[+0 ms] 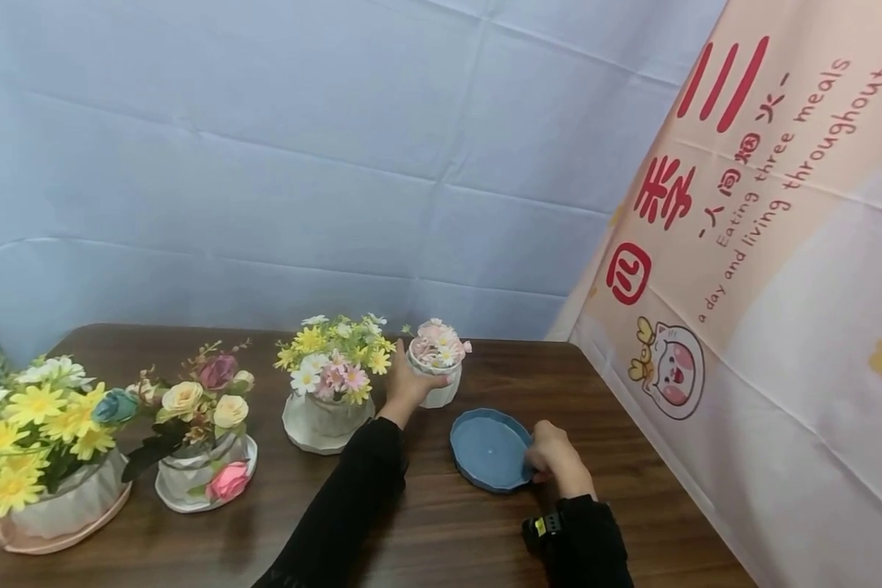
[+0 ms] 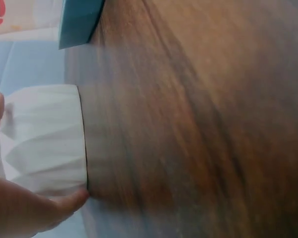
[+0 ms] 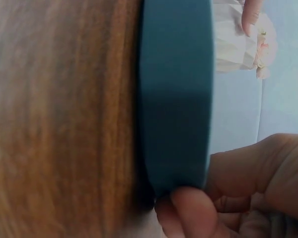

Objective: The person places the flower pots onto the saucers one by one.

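My left hand [image 1: 407, 385] grips a small white pot [image 1: 442, 394] holding pink and white flowers [image 1: 439, 341], thumb and fingers on opposite sides of it. In the left wrist view the faceted pot [image 2: 44, 136] has its base at or very near the tabletop; whether it touches cannot be told. To its front right lies a round blue saucer [image 1: 489, 447] with a scalloped rim and nothing on it. My right hand [image 1: 556, 459] pinches the saucer's right edge. The right wrist view shows the thumb and fingers [image 3: 193, 210] at the end of the saucer's side wall [image 3: 176, 99].
Left of the left hand, a white pot of yellow, white and pink daisies [image 1: 334, 412] stands on a white saucer. Farther left are a pot of roses [image 1: 202, 457] on a white saucer and a pot of yellow flowers [image 1: 73, 494] on a pinkish saucer. A printed cloth [image 1: 706, 359] borders the brown table's right side.
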Tool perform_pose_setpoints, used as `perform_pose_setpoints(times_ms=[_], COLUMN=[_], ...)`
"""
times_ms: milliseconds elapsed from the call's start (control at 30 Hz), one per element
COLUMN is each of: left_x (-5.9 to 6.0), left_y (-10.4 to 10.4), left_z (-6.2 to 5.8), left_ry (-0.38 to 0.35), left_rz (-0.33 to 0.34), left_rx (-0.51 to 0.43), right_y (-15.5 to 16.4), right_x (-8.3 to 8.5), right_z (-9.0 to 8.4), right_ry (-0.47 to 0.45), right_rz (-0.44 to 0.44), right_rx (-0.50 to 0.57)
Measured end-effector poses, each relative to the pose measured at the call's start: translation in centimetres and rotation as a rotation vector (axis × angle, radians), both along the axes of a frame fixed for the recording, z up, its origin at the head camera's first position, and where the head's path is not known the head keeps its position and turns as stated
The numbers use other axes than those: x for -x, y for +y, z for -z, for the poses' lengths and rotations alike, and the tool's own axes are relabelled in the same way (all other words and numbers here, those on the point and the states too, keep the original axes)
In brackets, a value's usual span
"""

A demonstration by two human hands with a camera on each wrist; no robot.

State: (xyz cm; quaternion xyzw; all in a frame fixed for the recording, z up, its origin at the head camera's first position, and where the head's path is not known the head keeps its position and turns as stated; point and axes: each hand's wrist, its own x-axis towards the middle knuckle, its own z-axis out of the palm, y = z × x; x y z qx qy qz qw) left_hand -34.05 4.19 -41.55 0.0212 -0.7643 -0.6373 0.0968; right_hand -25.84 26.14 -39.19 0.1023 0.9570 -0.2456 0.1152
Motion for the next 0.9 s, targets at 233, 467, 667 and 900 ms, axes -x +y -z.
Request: perform_pose_setpoints(times_ms=[233, 467, 667, 900], left_x=[0.9, 0.7, 0.3, 0.4], left_y=[-0.4, -0.3, -0.2, -0.4], left_z=[1.3, 0.5, -0.1, -0.2], left_ry=[0.041, -0.017, -0.038, -0.042], left_rz=[0.032, 0.057, 0.076, 0.067], left_rx=[-0.071, -0.082, -0.064, -0.002], right_y=[0.0, 0.2, 0.5, 0.6], right_x=[-0.2, -0.1, 0.0, -0.3], right_z=[0.2, 0.1, 0.3, 0.3], right_ry=[-0.022, -0.015, -0.005, 0.007], right_rz=[0.0, 0.003, 0.001, -0.021], right_rx=[0.014, 0.003, 0.009, 0.061])
